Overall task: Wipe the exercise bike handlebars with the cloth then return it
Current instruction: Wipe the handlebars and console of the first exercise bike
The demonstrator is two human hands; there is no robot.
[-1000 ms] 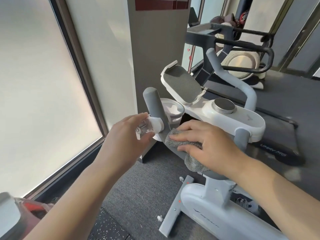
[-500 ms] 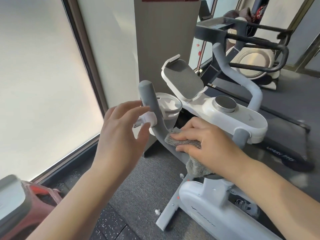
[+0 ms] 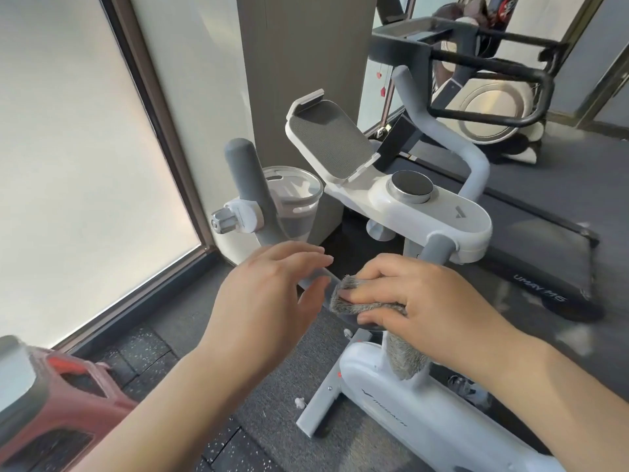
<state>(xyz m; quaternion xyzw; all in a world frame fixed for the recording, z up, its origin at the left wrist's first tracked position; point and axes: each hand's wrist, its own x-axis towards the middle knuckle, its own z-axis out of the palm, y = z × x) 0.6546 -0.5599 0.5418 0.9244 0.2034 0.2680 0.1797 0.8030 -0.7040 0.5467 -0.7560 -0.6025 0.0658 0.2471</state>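
Right hand (image 3: pixel 418 301) curled over grey cloth (image 3: pixel 360 301), pinning it onto lower bend of left handlebar (image 3: pixel 248 185). Fingers (image 3: pixel 360 294) lying along top of cloth, thumb underneath not visible. Rest of cloth hanging down below palm, in front of white bike post. Left hand (image 3: pixel 269 298) just beside, fingers spread and loose, gripping nothing; fingertips over the grey bar a bit above the cloth, contact w/ bar can't tell.

Left handlebar rising upright to a rounded grey tip, w/ white clamp and metal knob (image 3: pixel 226 221) sticking out toward window side. Clear plastic cup (image 3: pixel 294 199) sitting in holder right behind that bar. Right handlebar (image 3: pixel 439 131) curving up on far side of console, untouched. Console: white body, round dark dial (image 3: pixel 410 185) in middle, tilted grey-padded tablet holder (image 3: pixel 328 141) at front. White bike frame (image 3: pixel 425 413) below hands, branding on side, text too blurred to read properly.

Treadmill (image 3: pixel 531 267) to right on dark floor, black rails behind. Frosted window (image 3: pixel 75 165) at left w/ dark frame, grey pillar (image 3: pixel 299 46) behind bike. Red and grey object (image 3: pixel 44 403) at bottom-left corner, blurred, can't tell what. Small white bits on speckled floor mat nr bike foot.
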